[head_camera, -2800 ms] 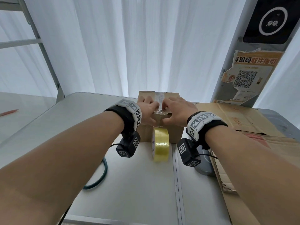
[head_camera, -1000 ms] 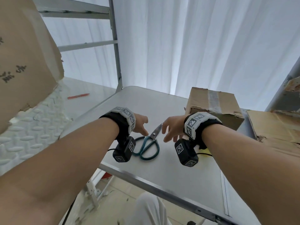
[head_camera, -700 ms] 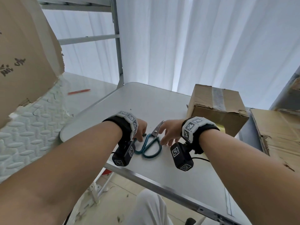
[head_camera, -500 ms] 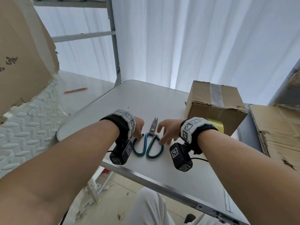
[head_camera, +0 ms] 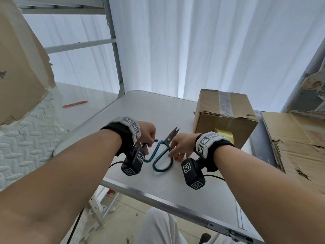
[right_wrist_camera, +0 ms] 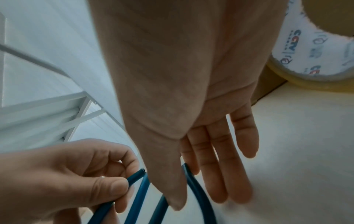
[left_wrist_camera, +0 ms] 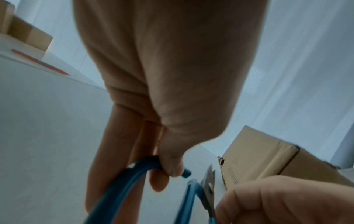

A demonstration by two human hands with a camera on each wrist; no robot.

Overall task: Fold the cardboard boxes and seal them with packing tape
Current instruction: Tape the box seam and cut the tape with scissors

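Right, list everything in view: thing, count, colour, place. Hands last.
scissors: one, teal handles with steel blades, on the table between both hands
cardboard box: one, brown, taped along its top, on the table right of the scissors
tape roll: one, yellowish, against the box's near face
flattened cardboard: a brown pile, at the right
table: one, grey-white
orange pen-like item: one, on the surface at the left
curtain: white, behind the table
left hand: pinches the left handle loop
right hand: fingers straight, touching the right handle loop
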